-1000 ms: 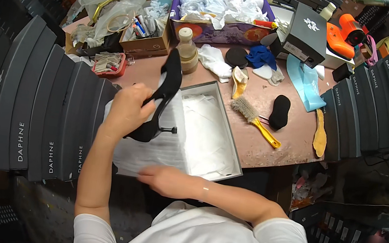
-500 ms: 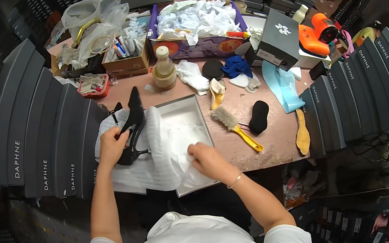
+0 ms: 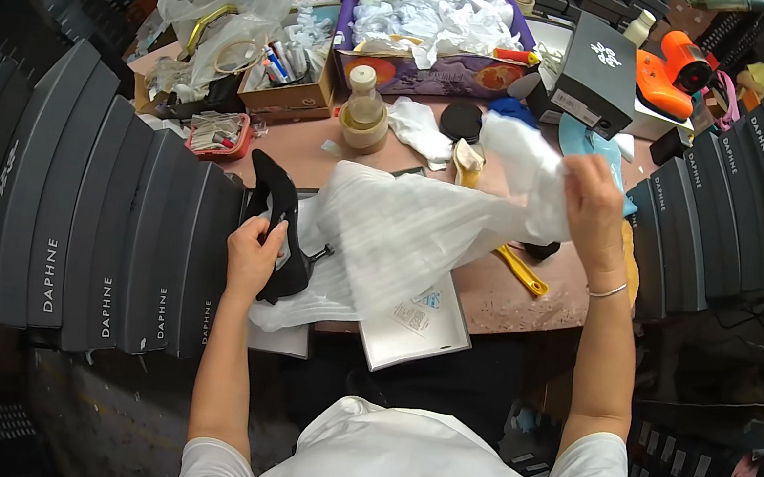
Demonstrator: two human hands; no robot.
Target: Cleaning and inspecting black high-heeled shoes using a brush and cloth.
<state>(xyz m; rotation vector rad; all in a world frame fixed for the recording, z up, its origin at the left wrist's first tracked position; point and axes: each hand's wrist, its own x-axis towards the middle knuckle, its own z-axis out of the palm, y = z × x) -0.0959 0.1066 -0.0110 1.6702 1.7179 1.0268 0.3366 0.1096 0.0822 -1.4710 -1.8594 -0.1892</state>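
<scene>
My left hand grips a black high-heeled shoe at the left side of an open white shoe box. My right hand is raised over the pink worktable and pinches a large sheet of white wrapping paper. The sheet hangs stretched from that hand down across the box toward the shoe and hides most of the box's inside.
Rows of dark shoe boxes flank me on the left, and more of these boxes on the right. On the table stand a tan bottle, a purple tray of crumpled paper, a cardboard box of small items, a yellow-handled brush and an orange tool.
My right hand has lifted the white paper out of the box, up and to the right. My left hand has lowered the black shoe toward the box's left edge.
</scene>
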